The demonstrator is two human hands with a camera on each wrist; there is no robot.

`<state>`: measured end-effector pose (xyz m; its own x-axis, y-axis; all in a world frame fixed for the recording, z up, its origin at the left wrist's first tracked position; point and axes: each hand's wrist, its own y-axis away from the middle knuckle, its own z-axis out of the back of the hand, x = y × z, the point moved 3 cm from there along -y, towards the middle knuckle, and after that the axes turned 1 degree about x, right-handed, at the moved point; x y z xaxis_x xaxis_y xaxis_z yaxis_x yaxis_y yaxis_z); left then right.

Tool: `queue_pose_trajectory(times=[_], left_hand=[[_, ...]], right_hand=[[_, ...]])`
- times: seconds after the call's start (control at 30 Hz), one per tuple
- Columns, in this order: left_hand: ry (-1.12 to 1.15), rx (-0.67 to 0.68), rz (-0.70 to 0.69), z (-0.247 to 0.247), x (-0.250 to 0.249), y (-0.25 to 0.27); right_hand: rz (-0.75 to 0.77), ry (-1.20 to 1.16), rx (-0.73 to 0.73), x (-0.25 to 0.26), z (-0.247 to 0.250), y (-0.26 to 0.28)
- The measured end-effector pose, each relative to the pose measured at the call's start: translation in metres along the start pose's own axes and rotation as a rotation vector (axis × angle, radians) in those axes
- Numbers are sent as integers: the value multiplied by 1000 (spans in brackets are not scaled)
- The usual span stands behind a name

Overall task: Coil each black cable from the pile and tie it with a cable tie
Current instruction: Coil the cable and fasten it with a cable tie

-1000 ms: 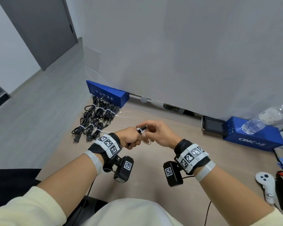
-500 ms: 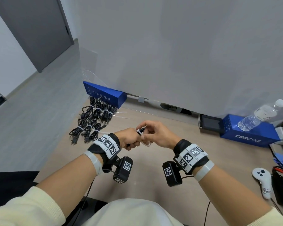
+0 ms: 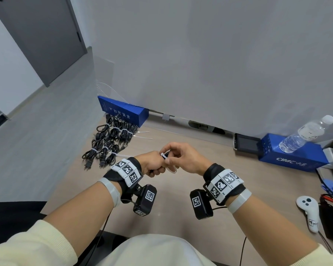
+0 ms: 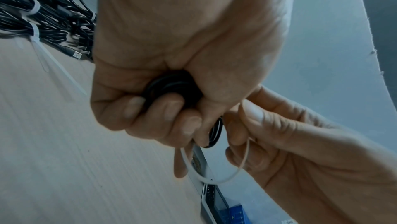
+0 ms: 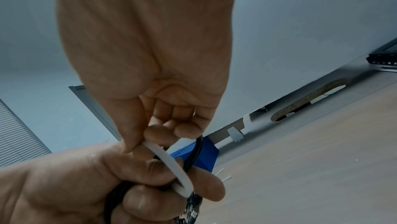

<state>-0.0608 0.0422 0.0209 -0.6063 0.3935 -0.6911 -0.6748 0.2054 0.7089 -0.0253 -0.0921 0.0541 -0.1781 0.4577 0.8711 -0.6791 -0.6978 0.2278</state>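
Black cable [image 4: 171,86] coil gripped in left hand [image 3: 152,164]; right hand [image 3: 183,160] pinches cable tie [image 4: 214,178].

We see a matt, pale wood-grain bench [image 3: 177,223], lower centre. The coiled cable [image 4: 171,84] looks like smooth black rubbery plastic; the cable tie [image 5: 171,163] is translucent white plastic. At right, a clear glossy plastic bottle [image 3: 308,133].
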Motion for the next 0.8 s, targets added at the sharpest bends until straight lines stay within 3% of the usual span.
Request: queue_pose_trajectory(times=[0.8], left_hand=[[-16, 11, -1, 1, 1, -4]], right_hand=[[-74, -10, 29, 1, 3, 0]])
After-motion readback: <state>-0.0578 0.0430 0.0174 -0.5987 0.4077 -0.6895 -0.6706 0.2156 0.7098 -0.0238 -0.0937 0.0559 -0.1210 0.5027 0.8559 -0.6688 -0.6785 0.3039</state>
